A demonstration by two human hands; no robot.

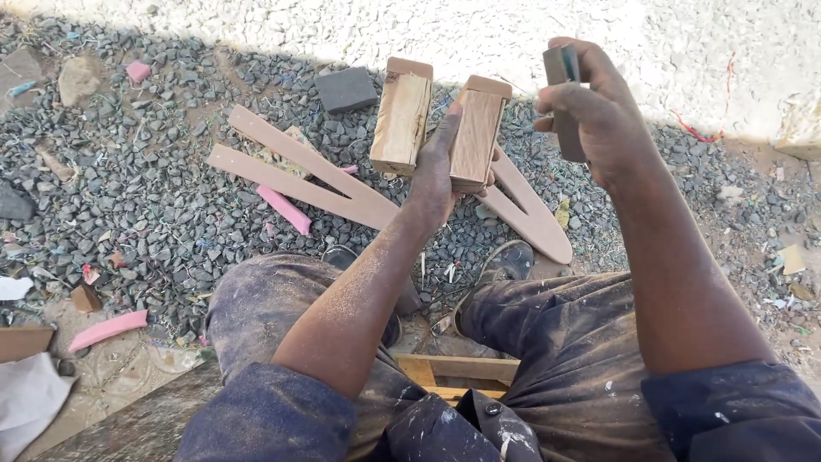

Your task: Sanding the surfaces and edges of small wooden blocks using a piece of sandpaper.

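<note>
The left hand (436, 175) holds up a two-pronged wooden piece (440, 120), its fingers clamped round the base of the right-hand prong while the left prong stands free beside it; both prongs are blocky, pale brown, with capped flat ends pointing away from the person. How the two prongs join is hidden behind the palm. The right hand (599, 111) is raised just beside it, fingers closed on a small dark sanding block (563, 81), of which only the top edge and a lower corner show (the rest is covered by the knuckles).

Both forearms are dusted with fine sawdust, as are the dark trousers (564, 342). Below the wooden piece, on the grey gravel (128, 188), lies a flat, forked board (299, 175) with two long arms, and a second similar board (530, 210) lies partly behind the held piece and the wrist. A dark grey foam block (345, 89) lies on the stones further off, with pink scraps (282, 208) scattered about. One shoe (505, 261) shows between the knees; the other is mostly hidden by the left forearm. A wooden frame (457, 372) peeps out between the legs, largely cut off by the clothing. No containers are in view.
</note>
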